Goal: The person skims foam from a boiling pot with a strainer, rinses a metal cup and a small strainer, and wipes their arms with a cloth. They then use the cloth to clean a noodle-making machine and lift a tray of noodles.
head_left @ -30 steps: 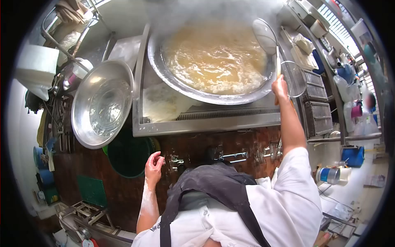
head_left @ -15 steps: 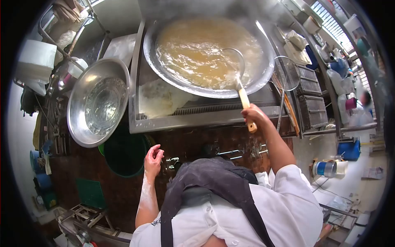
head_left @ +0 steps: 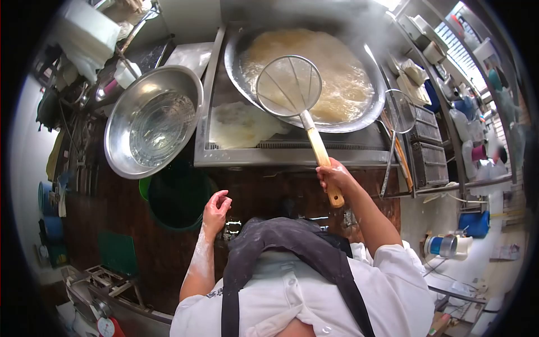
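Observation:
My right hand [head_left: 333, 175] is wrapped round the wooden handle of a round mesh strainer [head_left: 289, 84]. The strainer is raised over the left front part of a large metal wok [head_left: 368, 119] of bubbling, cloudy yellowish liquid, and no food shows in its mesh. My left hand [head_left: 216, 212] hangs free in front of my apron, its fingers loosely curled, with nothing visible in them. Left of the wok is a wide steel basin [head_left: 120, 151] with clear liquid in it.
Pale foam [head_left: 241, 126] lies on the stove beside the wok. A second strainer [head_left: 400, 111] leans at the right, near metal racks [head_left: 429, 163]. Below the basin stands a dark green tub [head_left: 177, 199]. A blue container [head_left: 474, 223] is farther right. Steam rises behind the wok.
The strainer has come up out of the liquid and turned so its full round mesh shows. My right hand has moved slightly left and down in view. The camera view has shifted a little.

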`<state>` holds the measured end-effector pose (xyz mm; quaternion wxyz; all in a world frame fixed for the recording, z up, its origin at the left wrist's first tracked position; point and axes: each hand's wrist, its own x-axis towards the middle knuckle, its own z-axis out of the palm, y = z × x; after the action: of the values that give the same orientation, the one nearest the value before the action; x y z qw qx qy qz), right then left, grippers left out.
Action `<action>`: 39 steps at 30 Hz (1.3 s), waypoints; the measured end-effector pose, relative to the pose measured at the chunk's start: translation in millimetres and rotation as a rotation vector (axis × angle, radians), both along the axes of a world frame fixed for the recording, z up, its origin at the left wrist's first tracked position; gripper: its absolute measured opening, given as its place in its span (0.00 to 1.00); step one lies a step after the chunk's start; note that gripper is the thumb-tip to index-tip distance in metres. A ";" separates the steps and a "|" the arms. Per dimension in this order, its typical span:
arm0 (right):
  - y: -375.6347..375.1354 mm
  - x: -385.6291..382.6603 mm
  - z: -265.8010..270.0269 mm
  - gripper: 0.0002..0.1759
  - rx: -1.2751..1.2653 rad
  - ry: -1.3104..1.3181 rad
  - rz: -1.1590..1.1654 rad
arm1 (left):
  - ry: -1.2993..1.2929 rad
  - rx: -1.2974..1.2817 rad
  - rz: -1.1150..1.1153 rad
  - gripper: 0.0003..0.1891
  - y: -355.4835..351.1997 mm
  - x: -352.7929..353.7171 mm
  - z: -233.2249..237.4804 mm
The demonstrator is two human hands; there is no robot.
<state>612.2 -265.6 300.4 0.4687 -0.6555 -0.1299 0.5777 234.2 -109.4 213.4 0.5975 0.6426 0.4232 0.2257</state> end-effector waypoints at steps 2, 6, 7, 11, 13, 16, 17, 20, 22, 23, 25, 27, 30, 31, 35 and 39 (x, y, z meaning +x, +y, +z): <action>-2.4 -17.3 8.4 0.15 0.005 -0.064 0.054 | -0.020 0.004 0.030 0.14 -0.6 -13.5 -2.0; -5.1 -54.3 27.6 0.16 -0.070 -0.328 0.162 | 0.000 0.007 0.052 0.15 -1.3 -40.0 -1.4; -5.8 -64.4 28.0 0.17 -0.089 -0.406 0.186 | -0.003 0.003 0.049 0.15 -2.1 -47.0 -3.5; -23.6 -73.0 -70.0 0.27 -0.126 -1.312 0.425 | -0.027 -0.008 0.045 0.15 -1.4 -67.4 -9.9; -19.8 -75.7 -80.8 0.26 -0.156 -1.366 0.457 | -0.046 -0.024 0.055 0.15 -1.8 -70.5 -6.5; -12.9 -79.5 -73.5 0.29 -0.127 -1.449 0.445 | -0.048 -0.029 0.054 0.15 3.1 -77.5 -0.9; -11.8 -83.5 -74.6 0.29 -0.113 -1.447 0.411 | -0.038 -0.030 0.049 0.15 4.7 -79.2 1.0; -11.2 -86.9 -92.9 0.26 -0.168 -1.364 0.364 | -0.017 -0.034 0.038 0.15 9.9 -75.8 -4.7; -9.1 -75.1 -103.5 0.25 -0.180 -1.353 0.435 | -0.051 -0.035 0.014 0.16 11.6 -64.7 -5.8; -9.0 -66.5 -113.9 0.25 -0.132 -1.429 0.460 | -0.065 -0.035 0.004 0.16 12.2 -58.3 -5.6; -1.9 -63.3 -88.9 0.25 -0.033 -1.443 0.414 | -0.074 -0.059 0.014 0.16 16.7 -42.5 -1.8; 1.6 -56.8 -61.7 0.25 0.016 -1.394 0.346 | -0.047 -0.055 0.005 0.16 21.4 -28.3 5.6; 14.5 -21.7 -47.8 0.25 0.027 -1.284 0.149 | 0.033 -0.032 -0.020 0.15 29.4 0.3 7.6; 18.2 -2.9 -43.8 0.24 0.055 -1.263 0.069 | 0.063 -0.018 -0.026 0.15 32.4 11.5 6.5; 35.7 111.1 -29.7 0.23 -0.039 -1.186 -0.209 | 0.097 -0.027 -0.014 0.16 45.4 57.2 7.3; 46.0 267.7 -39.0 0.25 -0.182 -1.498 -0.327 | 0.085 -0.068 0.052 0.16 61.4 95.5 -3.1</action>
<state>879.9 -219.6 261.4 0.2792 -0.9184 -0.2661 -0.0883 329.7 -48.0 210.3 0.5946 0.6197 0.4719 0.1992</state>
